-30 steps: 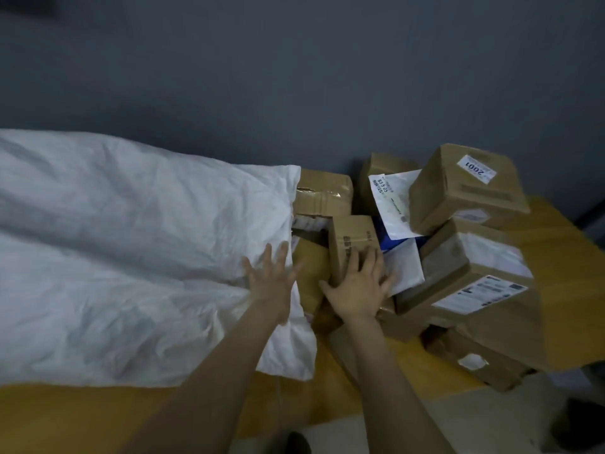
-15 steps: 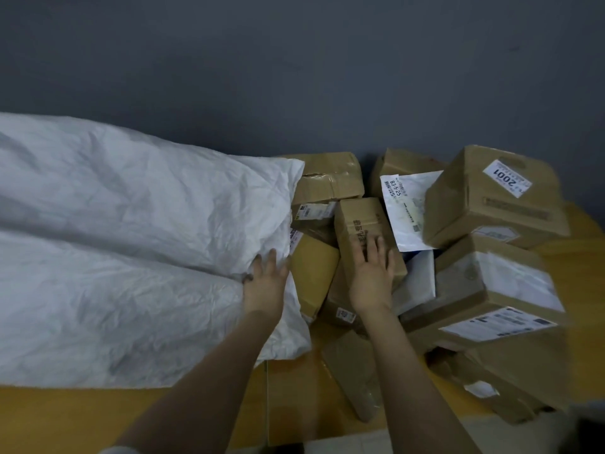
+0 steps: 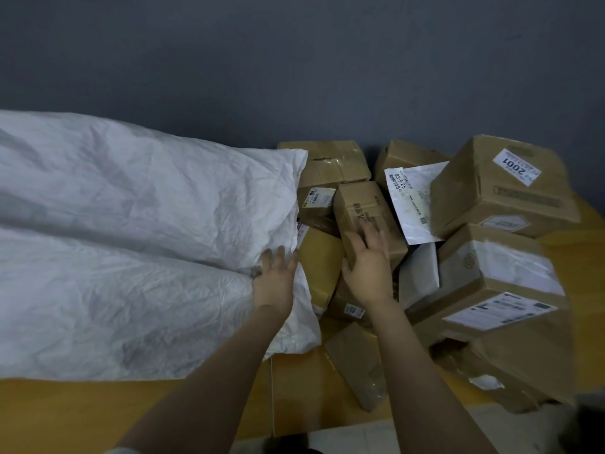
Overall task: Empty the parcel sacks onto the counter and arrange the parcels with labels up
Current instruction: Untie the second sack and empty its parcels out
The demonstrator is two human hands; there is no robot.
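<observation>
Change: over the past second the right hand (image 3: 368,267) has been climbing from the lower boxes onto the tall brown box (image 3: 363,211), while the left hand (image 3: 275,280) has been drawing its spread fingers in at the sack's mouth.
Head view, hands: the left hand is gripping the edge of the white sack (image 3: 131,240), thumb tucked into a crease. The right hand is lying flat and wide on the tall brown box, holding nothing.
Head view, sack: it is lying on its side across the left of the yellow surface (image 3: 82,417), bulging, with its mouth facing right.
Head view, parcels: the parcels (image 3: 484,329) are heaping up just beside the mouth, against the grey wall (image 3: 294,60). The box marked 2001 (image 3: 501,188) is sitting on top, and a white mailer (image 3: 412,198) is leaning against it.
Progress: emptying looks only partly done, since the sack is bulging and boxes are crowding its mouth.
Left to do: labels are facing several ways and a flat parcel (image 3: 357,365) is showing none, so arranging appears not yet begun.
</observation>
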